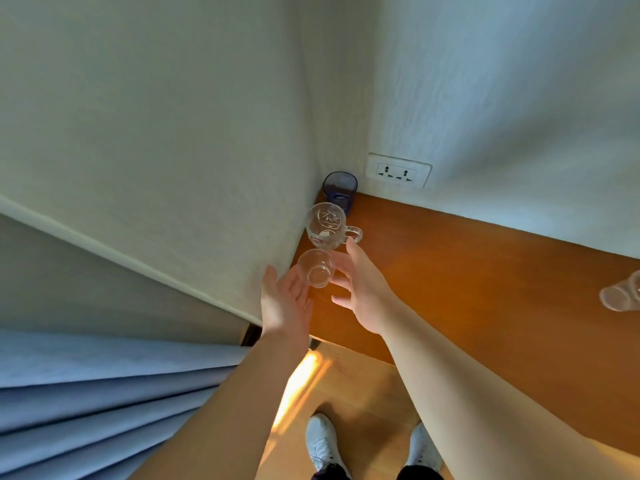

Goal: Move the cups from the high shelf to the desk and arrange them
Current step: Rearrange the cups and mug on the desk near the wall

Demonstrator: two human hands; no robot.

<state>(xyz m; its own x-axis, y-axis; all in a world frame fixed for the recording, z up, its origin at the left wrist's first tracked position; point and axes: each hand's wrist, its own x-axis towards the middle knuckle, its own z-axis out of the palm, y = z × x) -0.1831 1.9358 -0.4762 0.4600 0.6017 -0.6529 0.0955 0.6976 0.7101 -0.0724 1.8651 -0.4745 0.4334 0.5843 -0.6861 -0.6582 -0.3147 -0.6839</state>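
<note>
Three cups stand in a row along the left wall on the orange wooden desk (467,271). A blue glass (339,190) sits in the far corner. In front of it is a clear glass mug (327,225) with a handle pointing right. Nearest me is a small clear glass (317,268). My left hand (285,303) is open just left of the small glass, fingers spread. My right hand (360,289) is open just right of it, fingertips close to its rim and to the mug's handle. Whether either hand touches the glass is unclear.
Another clear glass (621,294) lies at the desk's right edge of view. A double wall socket (396,173) sits above the desk's back edge. Blue curtains (104,393) hang at lower left. My white shoes (325,445) stand on the wooden floor below the desk's front edge.
</note>
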